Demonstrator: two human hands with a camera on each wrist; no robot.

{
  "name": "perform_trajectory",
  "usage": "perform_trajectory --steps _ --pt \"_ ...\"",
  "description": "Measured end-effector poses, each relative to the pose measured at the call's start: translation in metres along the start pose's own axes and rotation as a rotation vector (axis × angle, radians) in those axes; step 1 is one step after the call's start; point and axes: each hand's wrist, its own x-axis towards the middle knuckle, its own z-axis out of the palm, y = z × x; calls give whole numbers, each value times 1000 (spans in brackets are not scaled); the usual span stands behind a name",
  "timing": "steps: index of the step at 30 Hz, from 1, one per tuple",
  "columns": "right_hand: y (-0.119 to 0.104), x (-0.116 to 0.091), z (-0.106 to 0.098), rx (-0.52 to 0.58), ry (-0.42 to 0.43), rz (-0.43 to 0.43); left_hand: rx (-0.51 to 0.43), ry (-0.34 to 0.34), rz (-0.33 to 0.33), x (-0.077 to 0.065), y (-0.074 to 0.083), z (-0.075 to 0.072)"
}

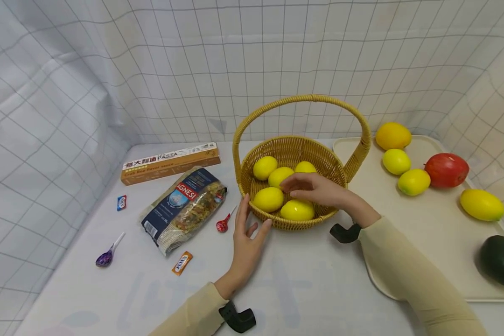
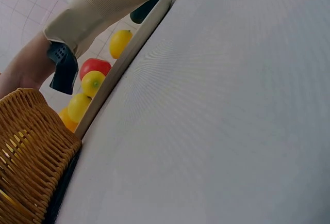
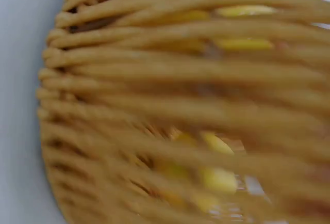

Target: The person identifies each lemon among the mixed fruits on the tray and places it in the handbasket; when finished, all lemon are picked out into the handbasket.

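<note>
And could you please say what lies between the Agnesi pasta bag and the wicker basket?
In the head view, a red lollipop lies between the pasta bag and the basket, with the left hand close beside it.

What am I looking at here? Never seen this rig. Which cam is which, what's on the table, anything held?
No robot: it's a person's left hand and right hand, both bare. The wide picture is from a head-worn camera; the others are from wrist cameras. Left wrist sees mostly table; right wrist sees blurred weave up close.

That weave is the wicker basket, with yellow fruit inside. Left of it: pasta box, pasta bag, lollipops, wrapped candies. Right: a tray with more fruit.

Left fingers are at the basket's rim; the right hand is over the yellow fruit. Nothing looks lifted; whether it touches fruit, I can't tell.
</note>
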Motion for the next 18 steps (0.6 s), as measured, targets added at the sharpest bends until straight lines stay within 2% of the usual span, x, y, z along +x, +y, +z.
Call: perform_trajectory --steps 4,7,9,11,14,16,18 --pt "-7 -35 -17 32 62 -48 -29 -13 -7 -1 12 2" --pt "-7 -74 -38 49 73 -94 -38 -14 4 -2 25 3" --pt "-1 -100 -53 63 135 -129 -30 -13 4 -2 30 3" --pt "8 -123 -66 100 277 -145 -25 -11 -2 -1 32 2" --pt "26 -149 -79 267 607 -118 -26 -13 -9 -1 32 2" --pt "39 -161 -84 395 817 -66 -29 -15 -12 -1 31 2" --pt "50 -169 -86 494 970 9 -33 -17 -15 -2 30 2"
